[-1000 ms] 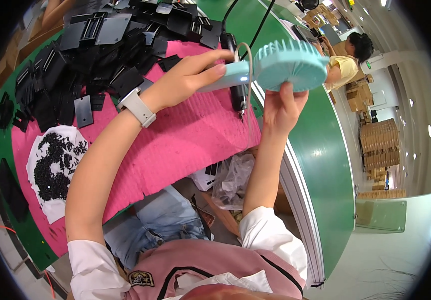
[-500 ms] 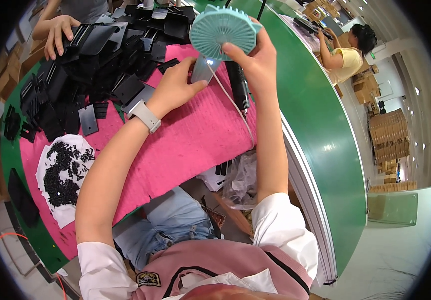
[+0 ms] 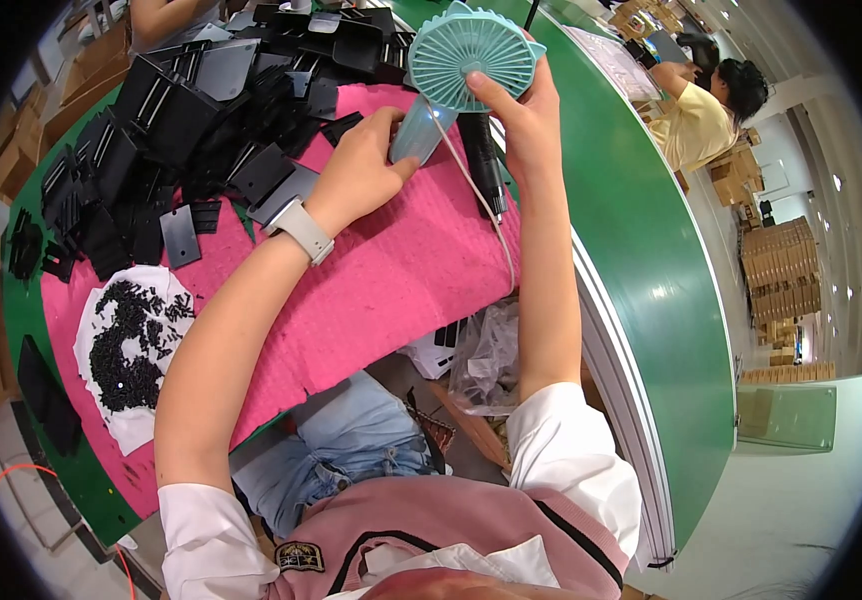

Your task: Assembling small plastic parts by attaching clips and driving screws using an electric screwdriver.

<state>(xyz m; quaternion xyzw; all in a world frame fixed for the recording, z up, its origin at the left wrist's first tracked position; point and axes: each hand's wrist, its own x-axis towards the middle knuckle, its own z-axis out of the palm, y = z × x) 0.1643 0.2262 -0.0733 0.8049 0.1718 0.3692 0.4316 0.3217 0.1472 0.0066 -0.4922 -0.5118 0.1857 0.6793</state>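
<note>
A turquoise handheld fan (image 3: 463, 50) with a round ribbed grille is held up over the far part of the pink mat (image 3: 371, 290). My right hand (image 3: 526, 120) is closed around the right side of its head, thumb across the grille. My left hand (image 3: 356, 175) is closed on the fan's translucent blue handle (image 3: 421, 135), fingers and thumb on its left side. A white cable (image 3: 473, 188) trails from the fan down to the mat's near edge. Just right of the handle lies a black electric screwdriver (image 3: 483, 165), partly hidden behind the fan.
Black plastic parts (image 3: 151, 120) are heaped at the far left. Small black screws (image 3: 121, 350) lie on a white cloth (image 3: 131, 432) at the mat's left. Beyond the green table (image 3: 641, 290) a co-worker in yellow (image 3: 701, 125) sits; another person's arm (image 3: 166, 18) shows at far left.
The fan and both my hands have shifted slightly right. The small light near its handle no longer shows. At far left, another person's hand has left the black parts.
</note>
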